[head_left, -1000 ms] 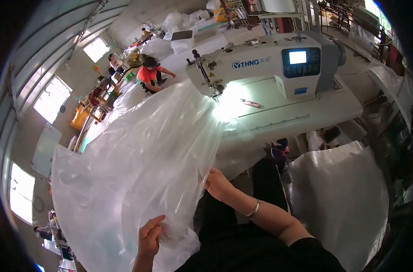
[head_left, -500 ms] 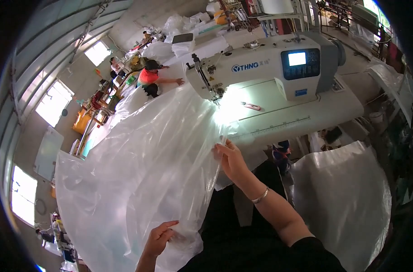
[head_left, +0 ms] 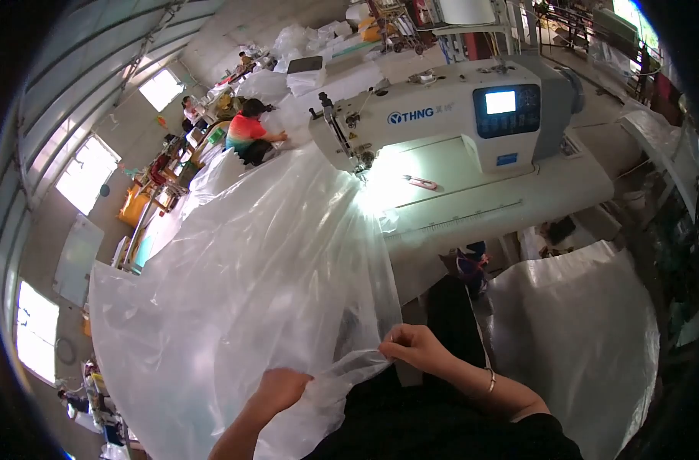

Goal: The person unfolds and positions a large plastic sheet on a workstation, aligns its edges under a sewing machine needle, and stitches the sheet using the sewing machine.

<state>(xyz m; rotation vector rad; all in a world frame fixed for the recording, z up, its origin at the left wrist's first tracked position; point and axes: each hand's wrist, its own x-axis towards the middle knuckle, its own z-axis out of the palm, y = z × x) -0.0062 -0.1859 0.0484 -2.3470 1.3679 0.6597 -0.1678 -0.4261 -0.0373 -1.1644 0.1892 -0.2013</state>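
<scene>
A large clear plastic sheet (head_left: 211, 299) spreads across the left and middle of the view, its upper end gathered beneath the needle of a white sewing machine (head_left: 449, 115). My right hand (head_left: 418, 349) pinches the sheet's right edge close to my lap. Lower down on the left, my left hand (head_left: 284, 389) is closed on a fold of the same plastic, its fingertips partly hidden. Between the two hands a strip of film is stretched. Pink-handled thread snips (head_left: 421, 182) lie on the machine bed (head_left: 472, 207), near the bright lamp under the arm.
Another plastic sheet (head_left: 579, 322) hangs at the right. A person in a colourful shirt (head_left: 247, 132) works beyond the machine among piles of film. A box with a dark lid (head_left: 305, 67) stands behind the machine.
My right hand has come down along the sheet's edge toward my lap. My left hand has closed on the plastic. Beyond, the other person has straightened up and drawn an arm back.
</scene>
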